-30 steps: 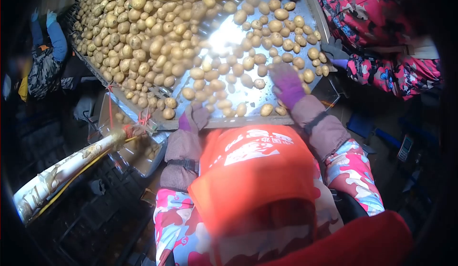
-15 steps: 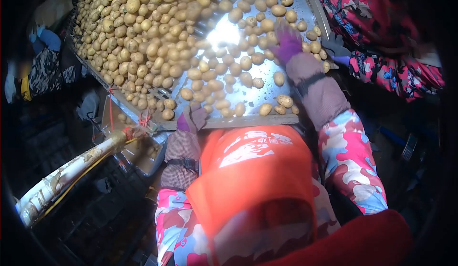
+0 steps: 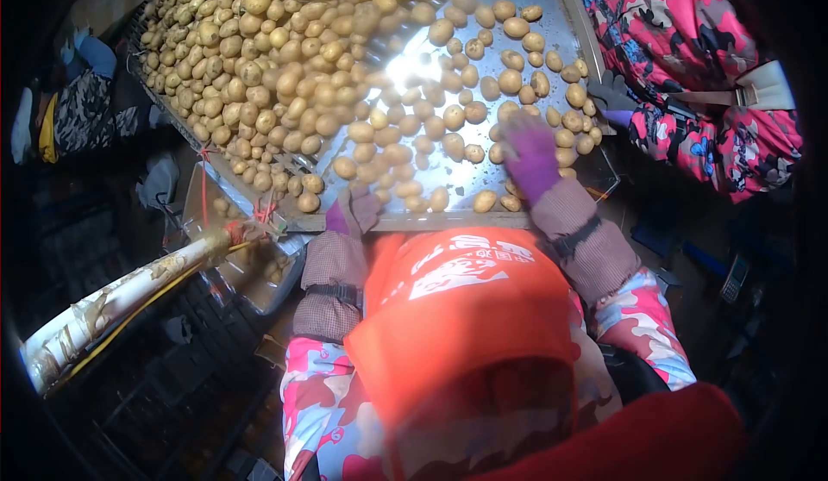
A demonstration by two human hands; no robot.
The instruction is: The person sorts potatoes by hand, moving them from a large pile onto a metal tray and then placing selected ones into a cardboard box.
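Observation:
A sloping metal sorting table point(image 3: 448, 221) carries a dense heap of yellow potatoes point(image 3: 276, 67) at the upper left. Looser potatoes lie scattered across its shiny lower part. My right hand point(image 3: 530, 153), in a purple glove, lies palm down with fingers spread on the scattered potatoes near the table's right front corner. Nothing shows in its grasp. My left hand point(image 3: 349, 211), also purple-gloved, rests on the table's near rim with curled fingers. Whether it grips the rim is unclear.
A co-worker in a red flowered jacket point(image 3: 690, 67) stands at the right, one dark-gloved hand point(image 3: 611, 93) on the table's edge. Another person's sleeve point(image 3: 82, 102) shows at the far left. A taped white pole point(image 3: 112, 309) and a small bin point(image 3: 263, 270) holding potatoes sit below the left corner.
My right hand has drawn back from far up the table's right side to the near right corner. My left hand has stayed on the rim. The potatoes have shifted downhill.

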